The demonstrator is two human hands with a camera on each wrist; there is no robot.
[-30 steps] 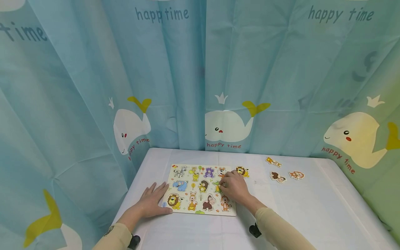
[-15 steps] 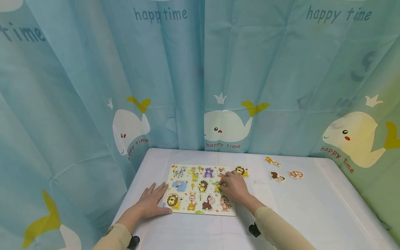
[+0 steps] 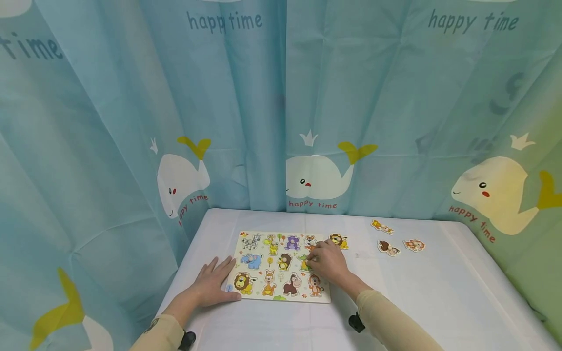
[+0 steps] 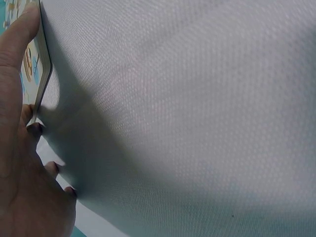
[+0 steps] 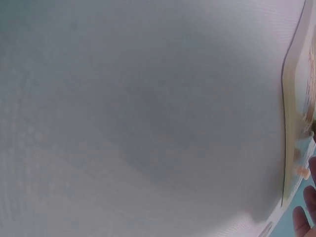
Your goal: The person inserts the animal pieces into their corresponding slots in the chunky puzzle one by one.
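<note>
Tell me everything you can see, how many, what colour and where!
Puzzle board: one, cream, on the table
Animal figures: eleven showing, many colours, on the board
Loose lion piece: one, yellow and brown, by the board's far right corner
Other loose pieces: three, orange or brown, farther right
Table: one, white, under the board
Curtain: panel count unclear, blue, greener at right, behind the table
Whales: three with faces, whitish, on the curtain; bits of others
Black gadgets: two, black, under the wrists
Sleeves: two, beige, on the arms
Left hand: one, bare, at the board's left edge
Right hand: one, bare, over the green crocodile
</note>
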